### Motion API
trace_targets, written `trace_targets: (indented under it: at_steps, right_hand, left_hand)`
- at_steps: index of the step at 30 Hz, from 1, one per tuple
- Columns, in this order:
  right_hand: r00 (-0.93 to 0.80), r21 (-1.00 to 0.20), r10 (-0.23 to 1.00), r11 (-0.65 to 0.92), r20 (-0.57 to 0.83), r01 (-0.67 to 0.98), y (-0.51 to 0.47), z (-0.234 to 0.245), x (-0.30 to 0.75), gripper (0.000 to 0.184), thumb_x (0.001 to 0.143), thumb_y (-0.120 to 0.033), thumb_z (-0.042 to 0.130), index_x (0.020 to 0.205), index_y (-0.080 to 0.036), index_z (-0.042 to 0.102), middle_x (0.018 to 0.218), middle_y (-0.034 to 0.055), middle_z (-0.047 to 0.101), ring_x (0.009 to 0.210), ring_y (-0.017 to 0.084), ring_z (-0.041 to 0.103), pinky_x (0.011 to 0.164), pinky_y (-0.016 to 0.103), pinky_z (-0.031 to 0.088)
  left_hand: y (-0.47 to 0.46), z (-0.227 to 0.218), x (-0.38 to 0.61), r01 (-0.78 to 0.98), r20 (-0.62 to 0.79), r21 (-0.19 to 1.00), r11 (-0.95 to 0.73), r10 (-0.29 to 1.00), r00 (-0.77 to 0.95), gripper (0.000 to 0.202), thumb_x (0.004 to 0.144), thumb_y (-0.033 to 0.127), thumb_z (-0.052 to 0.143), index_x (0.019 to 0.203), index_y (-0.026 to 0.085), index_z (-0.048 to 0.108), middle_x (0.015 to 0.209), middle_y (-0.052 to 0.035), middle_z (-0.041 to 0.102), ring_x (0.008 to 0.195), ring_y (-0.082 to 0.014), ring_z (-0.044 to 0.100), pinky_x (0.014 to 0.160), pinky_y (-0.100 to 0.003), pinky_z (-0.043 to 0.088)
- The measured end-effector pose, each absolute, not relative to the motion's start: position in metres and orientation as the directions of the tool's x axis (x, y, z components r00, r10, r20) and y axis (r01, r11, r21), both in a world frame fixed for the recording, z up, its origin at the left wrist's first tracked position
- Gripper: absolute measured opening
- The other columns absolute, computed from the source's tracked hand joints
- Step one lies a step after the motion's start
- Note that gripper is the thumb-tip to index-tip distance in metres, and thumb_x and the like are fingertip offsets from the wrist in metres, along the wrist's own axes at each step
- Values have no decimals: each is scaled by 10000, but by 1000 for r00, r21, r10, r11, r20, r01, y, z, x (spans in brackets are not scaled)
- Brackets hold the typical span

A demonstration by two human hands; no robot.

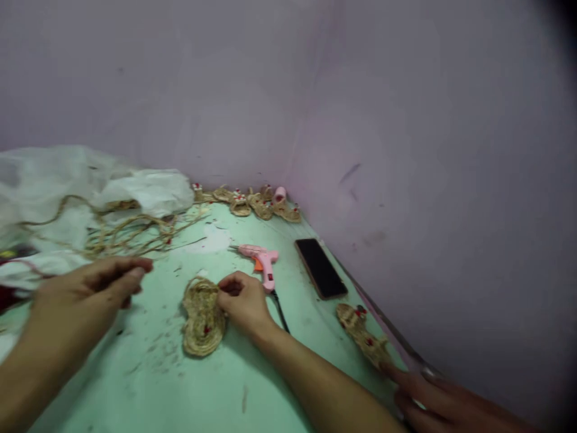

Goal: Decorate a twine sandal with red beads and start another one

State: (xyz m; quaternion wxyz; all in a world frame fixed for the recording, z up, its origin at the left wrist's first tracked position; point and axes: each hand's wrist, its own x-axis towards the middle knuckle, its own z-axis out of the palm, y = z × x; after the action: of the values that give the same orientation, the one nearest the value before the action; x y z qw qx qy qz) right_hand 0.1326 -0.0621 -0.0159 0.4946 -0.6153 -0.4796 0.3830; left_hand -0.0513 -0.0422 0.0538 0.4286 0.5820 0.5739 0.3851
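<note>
My right hand rests on the green table with its fingers curled, gripping the right edge of a woven jute sole that lies flat with small red beads on it. My left hand hovers to the left of the sole, thumb and fingers drawn together in a loose pinch. What it holds is too blurred to name. Loose jute cord lies in a tangle just behind my left hand.
A pink glue gun and a black phone lie right of my right hand. Several finished jute sandals line the back wall. White plastic bags fill the left. Another person's hand touches a jute sandal at the right edge.
</note>
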Motion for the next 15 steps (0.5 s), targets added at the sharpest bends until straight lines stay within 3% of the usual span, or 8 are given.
trace_targets:
  at_steps: [1,4,7,11,15]
  right_hand:
    - [242,-983,970,-44,1,178,-63,-14,132,120,567,-97,555,655,-159,609,585,-10,623,555,126,588,538,222,467]
    - [228,-995,973,-48,-26,92,-67,-10,132,75,575,-118,561,631,-166,570,561,-15,589,507,117,550,500,227,447]
    - [191,-997,980,-71,-62,38,-68,-9,134,67,592,-180,607,646,-170,569,560,-12,579,485,114,533,481,235,437]
    - [163,-996,982,-94,-92,4,-69,-12,135,102,591,-212,647,659,-172,582,595,3,594,514,119,550,512,250,453]
    - [148,-994,984,-97,-103,-46,-70,-13,136,117,576,-213,668,653,-174,588,594,-2,601,520,119,564,528,255,472]
  left_hand:
    - [-43,46,-56,324,-133,934,149,989,-70,182,724,307,534,860,193,571,508,85,552,463,-81,488,411,-134,325]
    - [-47,28,-50,240,-252,938,250,967,-22,258,700,282,548,895,117,585,562,51,606,343,-30,390,360,-138,274]
    - [-47,17,-38,137,-268,956,257,961,66,313,676,302,589,910,94,577,589,-18,634,315,-41,393,313,-159,276]
    - [-52,13,-29,85,-285,957,276,951,118,303,661,268,613,914,107,570,394,63,509,267,-43,351,271,-139,239]
    - [-60,12,-22,33,-269,963,267,959,84,234,607,179,627,829,108,601,474,42,561,307,-42,412,270,-137,279]
